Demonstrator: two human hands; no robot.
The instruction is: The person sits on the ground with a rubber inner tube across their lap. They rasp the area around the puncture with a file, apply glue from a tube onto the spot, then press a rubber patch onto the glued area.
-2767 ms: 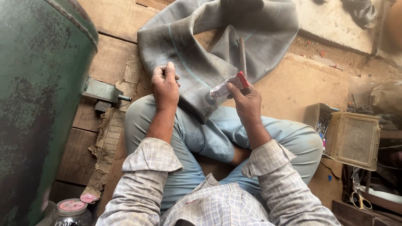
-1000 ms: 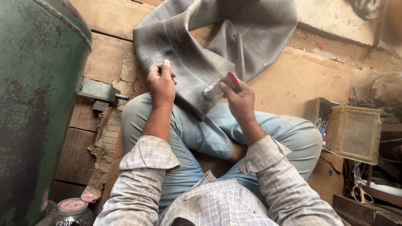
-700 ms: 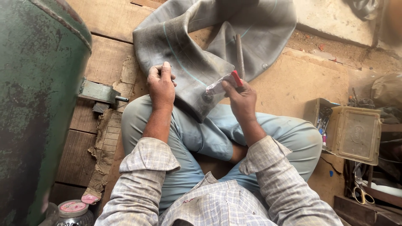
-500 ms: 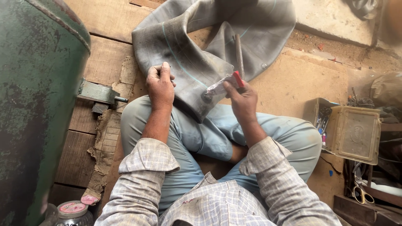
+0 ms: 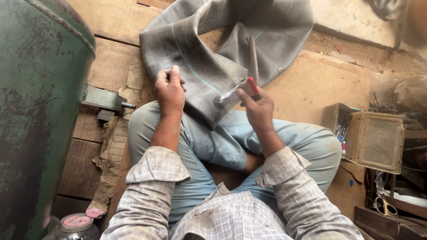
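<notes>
A big grey rubber inner tube (image 5: 213,49) lies folded over my knees and the wooden floor. My left hand (image 5: 170,89) grips its near edge, fingers curled over the rubber. My right hand (image 5: 258,109) holds a small squeezed tube with a red end (image 5: 240,90), its tip pointing at a round spot on the inner tube by my lap. A thin dark rod (image 5: 253,60) lies across the rubber just beyond my right hand. I sit cross-legged in light blue trousers.
A large green metal tank (image 5: 35,102) with a grey bracket (image 5: 104,98) stands on the left. A pink-lidded tin (image 5: 78,222) sits at the bottom left. On the right are an open box of small parts (image 5: 373,138) and scissors (image 5: 382,204).
My hands stay on the inner tube. The right hand and the small tube have shifted slightly over the same spot on the rubber; the left grip is unchanged.
</notes>
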